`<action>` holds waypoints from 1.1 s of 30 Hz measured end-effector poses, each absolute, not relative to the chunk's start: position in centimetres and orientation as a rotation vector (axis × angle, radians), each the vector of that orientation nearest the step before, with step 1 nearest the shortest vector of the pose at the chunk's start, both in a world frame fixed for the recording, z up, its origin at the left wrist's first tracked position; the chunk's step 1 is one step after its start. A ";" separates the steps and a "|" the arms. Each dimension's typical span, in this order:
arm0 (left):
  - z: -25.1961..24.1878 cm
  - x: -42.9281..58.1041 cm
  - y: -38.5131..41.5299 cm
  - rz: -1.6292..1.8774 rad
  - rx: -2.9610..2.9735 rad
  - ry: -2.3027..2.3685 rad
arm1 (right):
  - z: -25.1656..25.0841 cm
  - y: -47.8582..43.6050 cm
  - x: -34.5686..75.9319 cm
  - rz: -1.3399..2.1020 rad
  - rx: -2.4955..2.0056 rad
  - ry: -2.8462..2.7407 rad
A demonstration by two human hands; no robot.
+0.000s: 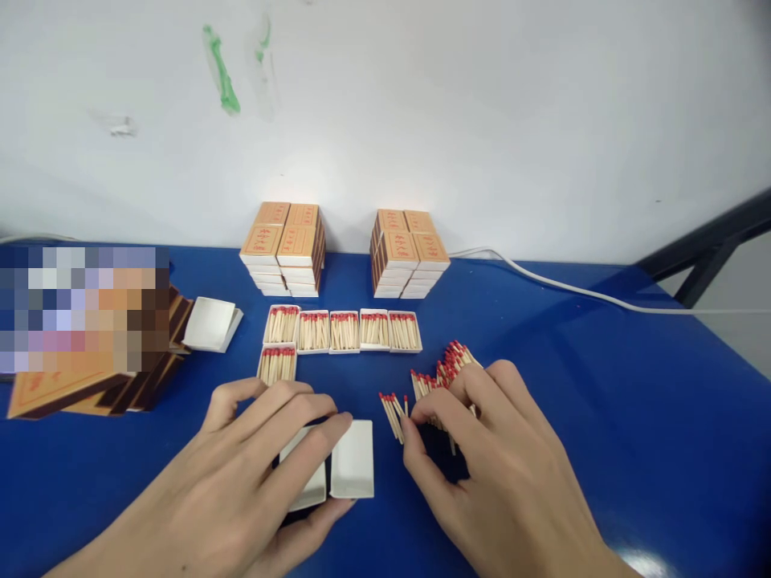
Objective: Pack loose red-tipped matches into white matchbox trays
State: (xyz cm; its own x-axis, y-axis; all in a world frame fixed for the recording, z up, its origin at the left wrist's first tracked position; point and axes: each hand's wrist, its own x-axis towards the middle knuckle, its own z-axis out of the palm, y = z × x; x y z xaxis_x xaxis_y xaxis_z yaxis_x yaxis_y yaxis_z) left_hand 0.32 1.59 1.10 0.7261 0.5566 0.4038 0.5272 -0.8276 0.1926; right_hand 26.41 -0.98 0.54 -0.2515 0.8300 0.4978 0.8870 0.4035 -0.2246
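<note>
Between the thumb and index finger of my left hand (pixel 253 466) is a white matchbox tray (pixel 352 461), with no matches in it. Beside it, a second white tray (pixel 312 486) is partly covered by the same hand. My right hand (pixel 487 449) pinches a red-headed match (pixel 405 408) between thumb and index finger, at the edge of a few loose matches (pixel 391 413) on the table. A larger heap of matches (pixel 454 359) lies partly hidden behind that hand. Further back, several trays filled with matches (pixel 344 331) stand in a row, with another filled tray (pixel 278 364) in front at its left end.
Two stacks of closed matchboxes, a left stack (pixel 283 249) and a right stack (pixel 409 253), stand near the wall. More matchbox covers (pixel 66 389) and white trays (pixel 209 323) lie at left, partly blurred. A white cable (pixel 566 285) crosses the blue table's (pixel 572 361) back right.
</note>
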 end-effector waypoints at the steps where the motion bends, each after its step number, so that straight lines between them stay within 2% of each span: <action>1: 1.1 0.3 1.6 0.705 2.856 0.895 | 0.5 -1.0 26.4 -0.134 -1.457 -2.117; 22: 1.1 -0.3 2.0 0.602 2.951 0.823 | 0.5 -0.7 26.7 -0.177 -1.463 -2.143; 33: 1.1 0.4 1.5 0.661 2.887 0.891 | 0.7 -0.4 26.9 -0.112 -1.431 -2.164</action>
